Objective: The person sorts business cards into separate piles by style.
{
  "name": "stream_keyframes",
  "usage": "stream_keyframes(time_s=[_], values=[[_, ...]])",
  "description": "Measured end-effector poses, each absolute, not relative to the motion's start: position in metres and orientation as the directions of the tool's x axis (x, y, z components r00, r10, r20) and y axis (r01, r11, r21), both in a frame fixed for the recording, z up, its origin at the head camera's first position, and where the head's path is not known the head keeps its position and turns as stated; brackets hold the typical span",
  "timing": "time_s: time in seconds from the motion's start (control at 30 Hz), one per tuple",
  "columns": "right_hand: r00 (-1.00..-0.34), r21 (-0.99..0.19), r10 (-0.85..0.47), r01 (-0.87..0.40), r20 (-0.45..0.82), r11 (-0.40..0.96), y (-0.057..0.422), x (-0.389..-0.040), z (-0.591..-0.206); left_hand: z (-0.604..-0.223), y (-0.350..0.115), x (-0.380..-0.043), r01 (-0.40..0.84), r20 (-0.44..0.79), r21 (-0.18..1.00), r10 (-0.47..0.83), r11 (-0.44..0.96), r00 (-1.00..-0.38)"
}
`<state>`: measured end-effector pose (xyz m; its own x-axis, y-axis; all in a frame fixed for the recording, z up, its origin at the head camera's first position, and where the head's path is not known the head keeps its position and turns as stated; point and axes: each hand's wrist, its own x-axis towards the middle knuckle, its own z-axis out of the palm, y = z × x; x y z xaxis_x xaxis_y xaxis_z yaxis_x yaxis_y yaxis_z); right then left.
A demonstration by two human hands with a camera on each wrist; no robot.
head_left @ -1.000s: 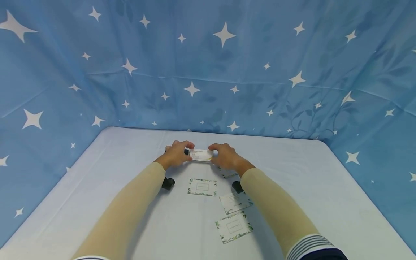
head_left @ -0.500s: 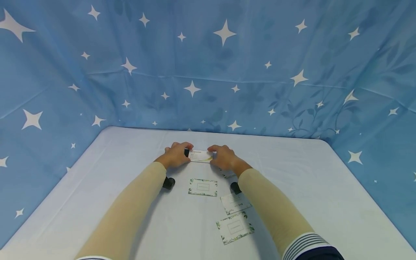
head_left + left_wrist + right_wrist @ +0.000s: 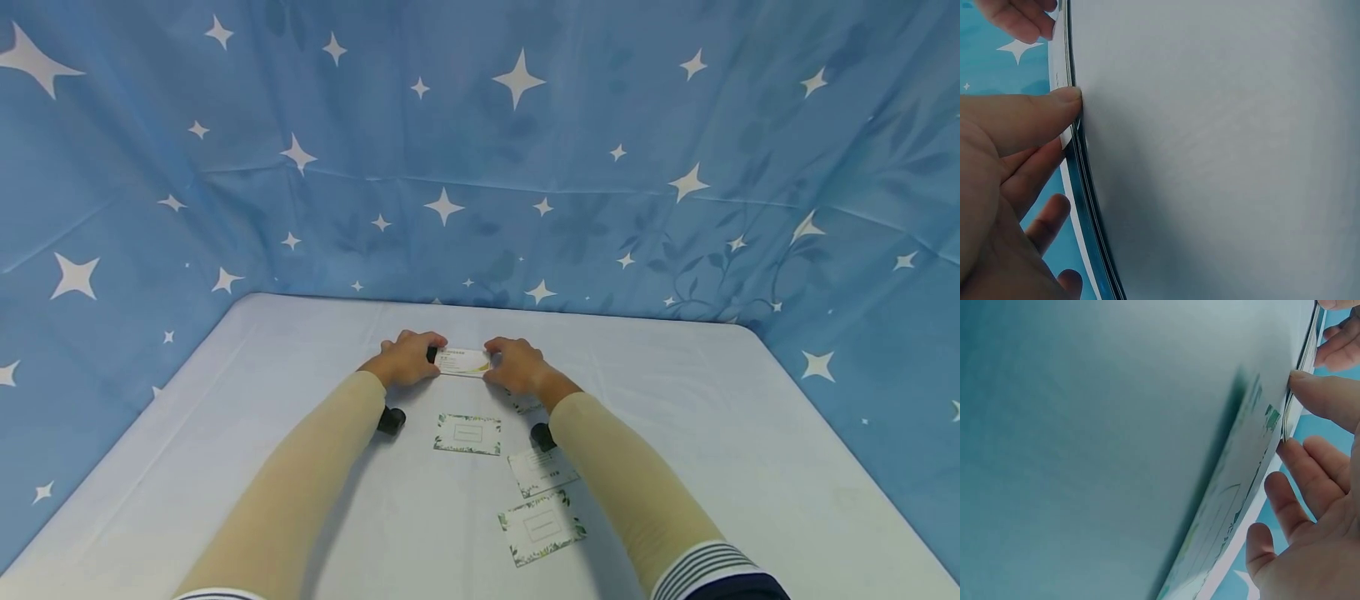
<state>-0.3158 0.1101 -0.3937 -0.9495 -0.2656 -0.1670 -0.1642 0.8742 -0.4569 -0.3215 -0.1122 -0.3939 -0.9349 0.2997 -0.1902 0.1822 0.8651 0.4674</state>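
Observation:
Near the far side of the white table, both hands hold a thin stack of business cards, a white one (image 3: 462, 362) with printed lines and a yellow corner on top. My left hand (image 3: 408, 358) pinches its left end, thumb on the near edge and fingers on the far edge. My right hand (image 3: 520, 364) grips the right end likewise. Layered edges (image 3: 1285, 415) show beside the thumb in the right wrist view. In the left wrist view, dark-blue edges (image 3: 1088, 181) run past the thumb. The dark piece by the left fingers is mostly hidden in the head view.
Leaf-bordered cards lie nearer me: one at centre (image 3: 467, 434), a text card (image 3: 536, 473) partly under the right forearm, and a tilted card (image 3: 542, 527) in front. Another leaf-bordered card (image 3: 523, 402) is half hidden behind the right hand. A starry blue curtain (image 3: 480, 167) hangs behind the table.
The top card has shifted slightly nearer and left, and its yellow corner shows more fully. Both hands keep hold of its ends; the loose cards stay put.

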Motion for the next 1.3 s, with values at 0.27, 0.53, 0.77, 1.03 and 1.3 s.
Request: stream_keyframes(time_s=[0.27, 0.53, 0.77, 1.03, 1.3], values=[[-0.946, -0.476, -0.273, -0.163, -0.172, 0.864, 0.109, -0.316, -0.395, -0.394, -0.111, -0.321, 0.183, -0.192, 0.468, 0.302, 0.864, -0.934], [-0.953, -0.482, -0.236, -0.120, -0.189, 0.868, 0.111, -0.314, -0.394, -0.393, -0.111, -0.319, 0.169, -0.190, 0.482, 0.291, 0.860, -0.938], [-0.941, -0.528, -0.297, -0.171, -0.162, 0.832, 0.121, -0.305, -0.384, -0.389, -0.112, -0.312, 0.168, -0.173, 0.565, 0.315, 0.808, -0.933], [-0.892, -0.615, -0.437, -0.283, -0.112, 0.736, 0.129, -0.277, -0.383, -0.386, -0.102, -0.277, 0.274, -0.094, 0.662, 0.439, 0.698, -0.893], [-0.855, -0.599, -0.510, -0.360, -0.095, 0.715, 0.130, -0.240, -0.384, -0.385, -0.093, -0.243, 0.285, -0.121, 0.670, 0.479, 0.686, -0.870]])
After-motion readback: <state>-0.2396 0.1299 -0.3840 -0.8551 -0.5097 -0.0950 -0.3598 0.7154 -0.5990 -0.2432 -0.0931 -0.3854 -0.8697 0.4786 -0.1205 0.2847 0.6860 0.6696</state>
